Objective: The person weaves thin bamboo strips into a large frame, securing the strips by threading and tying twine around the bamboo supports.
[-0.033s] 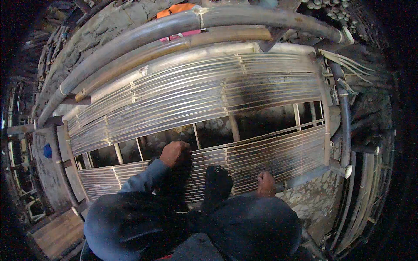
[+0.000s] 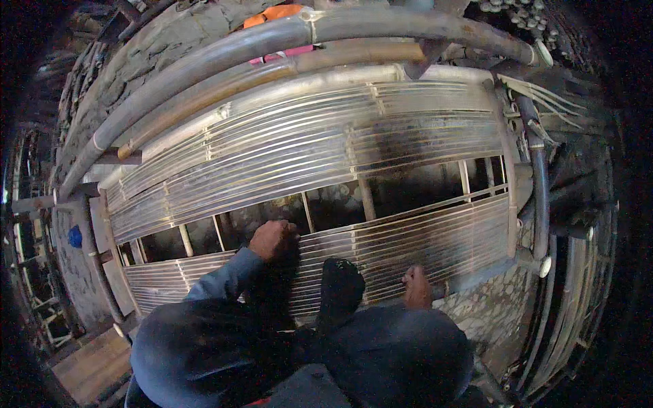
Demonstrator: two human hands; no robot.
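Hands at a slatted metal frame [image 2: 306,149]: from my remote seat, I see the left hand [image 2: 272,238], left of centre, fisted on the top edge of the lower slat panel [image 2: 422,245], its grip curled tight on a slat. Between the hands stands a dark shoe [image 2: 340,285]. Lower right of centre, the right hand [image 2: 416,289] rests on the same panel; I cannot tell its grip. Slats run left to right, slightly bowed, just beyond both hands.
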